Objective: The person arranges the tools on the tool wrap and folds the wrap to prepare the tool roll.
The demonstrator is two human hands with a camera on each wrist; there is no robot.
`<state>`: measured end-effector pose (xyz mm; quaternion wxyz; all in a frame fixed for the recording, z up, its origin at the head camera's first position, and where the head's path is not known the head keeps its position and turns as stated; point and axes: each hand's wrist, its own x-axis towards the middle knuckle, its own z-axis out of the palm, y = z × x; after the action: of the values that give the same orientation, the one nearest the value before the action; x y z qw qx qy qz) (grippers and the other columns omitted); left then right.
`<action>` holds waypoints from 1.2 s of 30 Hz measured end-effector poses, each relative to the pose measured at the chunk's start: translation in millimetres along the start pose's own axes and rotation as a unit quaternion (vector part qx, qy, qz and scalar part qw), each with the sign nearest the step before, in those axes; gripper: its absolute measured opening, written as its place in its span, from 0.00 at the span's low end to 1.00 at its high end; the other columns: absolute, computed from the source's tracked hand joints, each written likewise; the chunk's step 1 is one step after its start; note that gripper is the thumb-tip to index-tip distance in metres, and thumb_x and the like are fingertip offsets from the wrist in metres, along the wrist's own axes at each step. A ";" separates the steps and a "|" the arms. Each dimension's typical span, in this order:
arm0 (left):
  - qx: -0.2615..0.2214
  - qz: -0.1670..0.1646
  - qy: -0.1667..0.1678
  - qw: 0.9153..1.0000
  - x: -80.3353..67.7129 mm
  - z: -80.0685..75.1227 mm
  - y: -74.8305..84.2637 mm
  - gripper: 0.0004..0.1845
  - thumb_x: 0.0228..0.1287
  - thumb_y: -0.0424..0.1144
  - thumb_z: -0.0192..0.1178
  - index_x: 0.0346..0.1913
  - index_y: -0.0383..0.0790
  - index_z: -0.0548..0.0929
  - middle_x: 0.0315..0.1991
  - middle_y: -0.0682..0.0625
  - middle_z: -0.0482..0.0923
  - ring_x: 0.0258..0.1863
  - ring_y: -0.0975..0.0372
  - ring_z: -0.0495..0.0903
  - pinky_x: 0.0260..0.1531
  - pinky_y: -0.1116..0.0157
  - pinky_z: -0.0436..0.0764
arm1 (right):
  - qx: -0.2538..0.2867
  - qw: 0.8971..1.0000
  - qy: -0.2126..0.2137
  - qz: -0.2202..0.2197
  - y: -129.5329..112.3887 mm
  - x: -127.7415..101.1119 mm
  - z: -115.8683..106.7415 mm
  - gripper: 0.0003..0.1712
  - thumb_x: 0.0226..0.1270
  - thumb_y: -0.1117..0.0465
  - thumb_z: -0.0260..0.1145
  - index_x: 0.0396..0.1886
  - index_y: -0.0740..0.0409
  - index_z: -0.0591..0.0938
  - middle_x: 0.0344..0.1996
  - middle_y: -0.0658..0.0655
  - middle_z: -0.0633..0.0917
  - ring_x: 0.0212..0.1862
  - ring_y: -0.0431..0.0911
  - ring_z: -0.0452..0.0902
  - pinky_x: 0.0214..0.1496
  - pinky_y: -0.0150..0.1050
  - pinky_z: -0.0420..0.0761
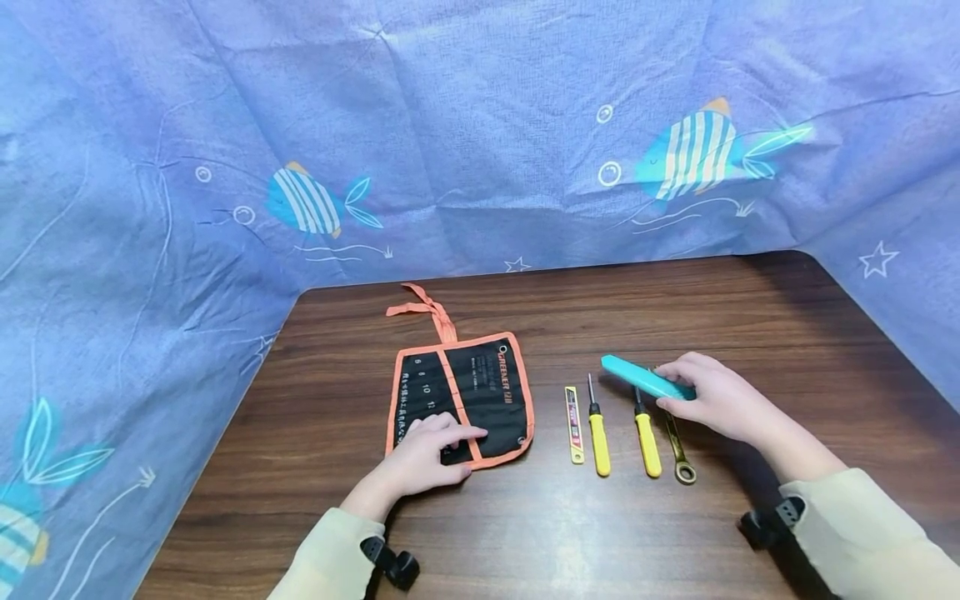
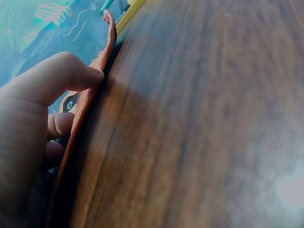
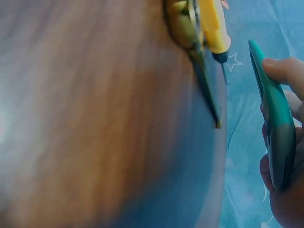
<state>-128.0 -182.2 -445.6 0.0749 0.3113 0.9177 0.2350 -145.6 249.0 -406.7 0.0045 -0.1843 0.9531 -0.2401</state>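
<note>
On the left of the table lies a black tool pouch (image 1: 487,375) with orange trim. My left hand (image 1: 431,450) rests on its lower part, index finger extended and thumb at the near edge. In the left wrist view the thumb (image 2: 71,78) touches the orange edging (image 2: 90,90). My right hand (image 1: 716,400) grips a long teal tool (image 1: 645,377) of unclear kind, held above the table. In the right wrist view the teal tool (image 3: 275,109) shows a grey lower section, with fingers and thumb around it.
Right of the pouch lie a flat yellow-and-black packaged strip (image 1: 574,425), two yellow-handled screwdrivers (image 1: 600,442) and a ratchet wrench (image 1: 681,458), partly under the right hand. Orange ties (image 1: 431,308) extend behind the pouch. A blue fish-print cloth (image 1: 480,167) hangs behind the table.
</note>
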 end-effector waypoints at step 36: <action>-0.035 -0.002 0.027 0.999 -3.2 2.4 -5.8 0.16 0.53 0.49 0.66 0.46 0.61 0.78 0.34 0.65 0.68 0.36 0.70 0.68 0.39 0.62 0.63 | 0.014 0.995 -0.006 -0.099 -42.7 29.4 10.5 0.19 0.54 0.56 0.71 0.47 0.55 0.83 0.35 0.46 0.76 0.37 0.42 0.66 0.38 0.41 0.68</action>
<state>-127.9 -187.3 -450.5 0.0617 0.3005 0.9112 0.2750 -157.0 199.1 -394.0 -0.0113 -0.2787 0.9268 -0.2514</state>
